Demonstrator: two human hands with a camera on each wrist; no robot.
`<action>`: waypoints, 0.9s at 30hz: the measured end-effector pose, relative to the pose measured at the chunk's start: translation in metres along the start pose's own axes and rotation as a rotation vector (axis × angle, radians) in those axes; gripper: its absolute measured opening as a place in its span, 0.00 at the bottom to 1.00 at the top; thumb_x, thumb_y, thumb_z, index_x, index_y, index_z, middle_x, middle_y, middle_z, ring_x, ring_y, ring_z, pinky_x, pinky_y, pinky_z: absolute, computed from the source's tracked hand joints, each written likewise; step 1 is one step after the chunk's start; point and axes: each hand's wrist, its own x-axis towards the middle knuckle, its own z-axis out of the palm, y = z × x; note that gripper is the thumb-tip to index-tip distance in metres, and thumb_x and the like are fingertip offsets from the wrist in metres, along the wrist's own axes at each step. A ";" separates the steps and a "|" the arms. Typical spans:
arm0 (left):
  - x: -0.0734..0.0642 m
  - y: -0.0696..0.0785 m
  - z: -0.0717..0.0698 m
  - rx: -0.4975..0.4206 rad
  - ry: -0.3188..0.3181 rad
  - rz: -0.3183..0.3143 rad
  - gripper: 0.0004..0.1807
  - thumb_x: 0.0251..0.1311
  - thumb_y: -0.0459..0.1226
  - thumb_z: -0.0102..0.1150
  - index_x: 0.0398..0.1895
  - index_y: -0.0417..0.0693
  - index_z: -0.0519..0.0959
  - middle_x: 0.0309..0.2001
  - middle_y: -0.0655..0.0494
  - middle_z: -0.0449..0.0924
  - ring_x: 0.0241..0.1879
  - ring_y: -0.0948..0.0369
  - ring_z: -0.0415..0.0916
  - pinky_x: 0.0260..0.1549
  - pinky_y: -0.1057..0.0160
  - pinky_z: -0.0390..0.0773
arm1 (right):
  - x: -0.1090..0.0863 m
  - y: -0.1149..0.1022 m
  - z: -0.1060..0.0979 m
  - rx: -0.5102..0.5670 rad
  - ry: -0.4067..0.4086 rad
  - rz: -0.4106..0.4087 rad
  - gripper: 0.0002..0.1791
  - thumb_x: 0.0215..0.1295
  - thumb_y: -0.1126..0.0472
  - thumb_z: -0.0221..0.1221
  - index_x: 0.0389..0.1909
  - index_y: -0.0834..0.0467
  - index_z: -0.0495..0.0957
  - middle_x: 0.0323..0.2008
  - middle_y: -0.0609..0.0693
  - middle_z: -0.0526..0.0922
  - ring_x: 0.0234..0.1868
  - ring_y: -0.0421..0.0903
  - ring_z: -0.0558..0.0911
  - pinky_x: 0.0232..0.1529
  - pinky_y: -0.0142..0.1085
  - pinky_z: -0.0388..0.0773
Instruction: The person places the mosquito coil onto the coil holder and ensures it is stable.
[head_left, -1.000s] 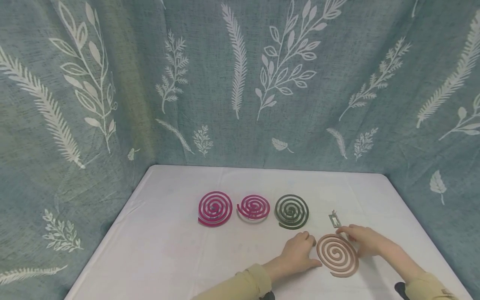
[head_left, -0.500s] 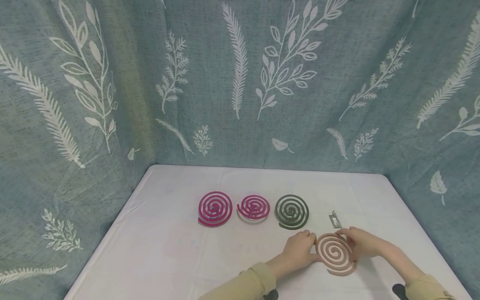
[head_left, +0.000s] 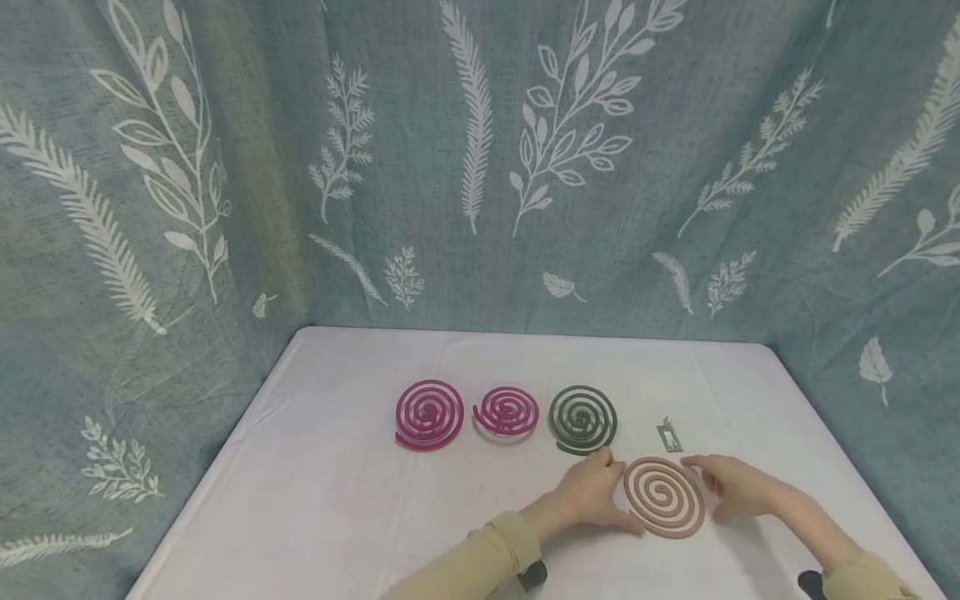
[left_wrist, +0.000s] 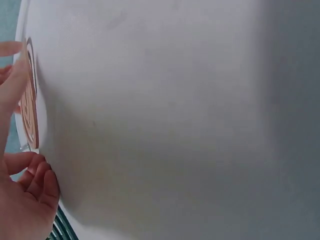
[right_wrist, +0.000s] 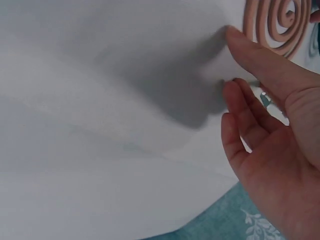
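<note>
A brown mosquito coil [head_left: 661,493] lies at the right front of the table between both hands. My left hand [head_left: 588,492] is at its left side, thumb at the lower edge and fingertips by the upper left edge, spread rather than curled round it. My right hand [head_left: 735,485] is just off the coil's right side, its fingers loosely bent with nothing between them. In the right wrist view, a gap separates the thumb from the other fingertips. Beyond the coil sits a small metal coil stand [head_left: 673,449] with a raised point.
Behind the hands, a dark green coil [head_left: 581,419] and two pink coils, a left one [head_left: 429,412] and a smaller-looking tilted one [head_left: 507,409], form a row. All are on the white tablecloth [head_left: 300,500]. A patterned teal curtain [head_left: 450,275] encloses the table.
The brown coil has shifted slightly left and away from the person, and has turned. My right hand held its right edge half a second ago and has now let go.
</note>
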 end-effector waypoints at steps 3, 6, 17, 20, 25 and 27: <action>0.000 0.002 0.003 0.008 -0.013 0.011 0.50 0.36 0.66 0.68 0.62 0.48 0.71 0.39 0.64 0.65 0.33 0.72 0.60 0.33 0.79 0.68 | 0.001 0.003 0.003 -0.009 0.006 -0.058 0.46 0.34 0.68 0.73 0.62 0.65 0.68 0.35 0.47 0.77 0.35 0.42 0.74 0.38 0.38 0.76; -0.001 0.004 0.005 -0.016 0.005 -0.010 0.48 0.37 0.64 0.69 0.62 0.48 0.72 0.37 0.65 0.63 0.31 0.72 0.58 0.31 0.79 0.65 | 0.002 0.006 0.006 -0.027 0.019 -0.104 0.45 0.35 0.64 0.73 0.61 0.63 0.69 0.34 0.45 0.75 0.34 0.39 0.72 0.35 0.34 0.74; -0.002 0.000 0.002 -0.118 0.026 -0.034 0.45 0.38 0.61 0.70 0.63 0.56 0.70 0.35 0.67 0.67 0.30 0.73 0.62 0.33 0.78 0.69 | 0.001 0.012 0.014 -0.039 0.129 -0.227 0.44 0.37 0.61 0.73 0.61 0.64 0.68 0.36 0.43 0.75 0.34 0.33 0.72 0.35 0.30 0.76; -0.003 -0.002 0.001 -0.143 0.044 -0.014 0.45 0.38 0.60 0.70 0.63 0.57 0.69 0.38 0.68 0.72 0.34 0.74 0.65 0.37 0.77 0.71 | 0.000 0.013 0.015 -0.036 0.159 -0.258 0.44 0.38 0.61 0.73 0.61 0.66 0.68 0.38 0.44 0.77 0.35 0.34 0.74 0.36 0.31 0.77; -0.005 -0.006 0.001 -0.171 0.086 0.062 0.41 0.40 0.59 0.70 0.60 0.55 0.71 0.39 0.71 0.78 0.38 0.76 0.71 0.46 0.74 0.72 | -0.002 0.015 0.016 -0.006 0.200 -0.320 0.43 0.40 0.60 0.72 0.61 0.67 0.68 0.38 0.44 0.79 0.36 0.33 0.75 0.37 0.31 0.77; -0.005 -0.009 0.000 -0.202 0.101 0.101 0.40 0.42 0.57 0.71 0.60 0.54 0.71 0.38 0.70 0.80 0.39 0.75 0.72 0.46 0.75 0.72 | -0.002 0.016 0.016 0.004 0.230 -0.374 0.43 0.40 0.59 0.72 0.61 0.68 0.68 0.36 0.44 0.79 0.35 0.31 0.75 0.36 0.30 0.77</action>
